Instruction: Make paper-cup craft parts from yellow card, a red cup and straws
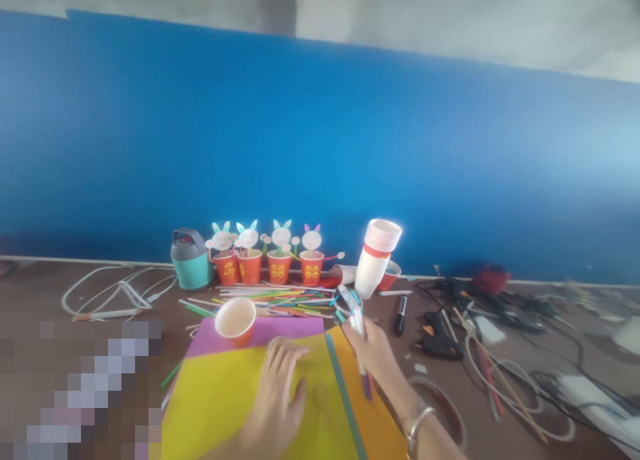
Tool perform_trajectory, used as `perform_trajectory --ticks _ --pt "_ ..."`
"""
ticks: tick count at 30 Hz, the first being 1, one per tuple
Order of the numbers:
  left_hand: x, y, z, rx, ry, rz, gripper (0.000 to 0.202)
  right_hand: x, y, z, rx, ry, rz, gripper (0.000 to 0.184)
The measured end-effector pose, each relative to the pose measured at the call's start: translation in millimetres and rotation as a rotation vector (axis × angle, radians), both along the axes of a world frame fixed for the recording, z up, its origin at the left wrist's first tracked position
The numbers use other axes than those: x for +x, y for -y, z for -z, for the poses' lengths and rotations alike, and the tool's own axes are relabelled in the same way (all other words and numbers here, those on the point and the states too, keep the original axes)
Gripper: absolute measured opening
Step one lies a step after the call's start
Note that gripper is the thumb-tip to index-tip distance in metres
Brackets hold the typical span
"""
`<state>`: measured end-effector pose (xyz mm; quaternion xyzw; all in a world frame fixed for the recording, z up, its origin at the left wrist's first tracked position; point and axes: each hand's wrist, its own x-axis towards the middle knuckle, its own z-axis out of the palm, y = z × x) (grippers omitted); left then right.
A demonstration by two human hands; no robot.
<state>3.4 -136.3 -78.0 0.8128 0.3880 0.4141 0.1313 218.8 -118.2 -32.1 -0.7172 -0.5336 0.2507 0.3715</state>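
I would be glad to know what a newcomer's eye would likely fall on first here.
Probably the bright blue panel spanning the background. Next might come the four red cups in a row before it, with rabbit-faced figures rising from them. Nearer, the yellow sheet stands out beneath the left hand.

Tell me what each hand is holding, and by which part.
The right hand grips a slim, white, pen-like thing with a purple end, roughly around its middle. The left hand, over the yellow sheet, visibly holds nothing.
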Motion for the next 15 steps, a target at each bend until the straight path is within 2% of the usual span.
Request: perform_trajectory --ticks 2,4,6,8,11,15 --pt "-1 -1 4.2 0.031 -0.082 -0.045 0.049 4 1 -3.7 -0.090 0.310 -0.064 0.019" --pt "-3 -4 9.0 0.025 -0.179 -0.135 0.058 4 3 -6.9 -0.174 0.527 -0.117 0.017" --pt "-5 -8 13.2 -0.024 -0.285 -0.216 0.062 2 5 -9.8 -0.202 0.643 -0.129 0.017" --pt "-8 -14 14.9 -0.097 -0.381 -0.229 0.064 -2 7 -12.5 -0.149 0.712 -0.090 0.022" --pt "-13 -23 10.5 -0.172 -0.498 -0.174 0.070 -10 10 -15.6 -0.037 0.651 -0.040 0.020" --pt "-16 -29 -0.8 -0.234 -0.503 -0.146 0.074 -24 9 -12.2 -0.124 0.358 -0.206 0.017"
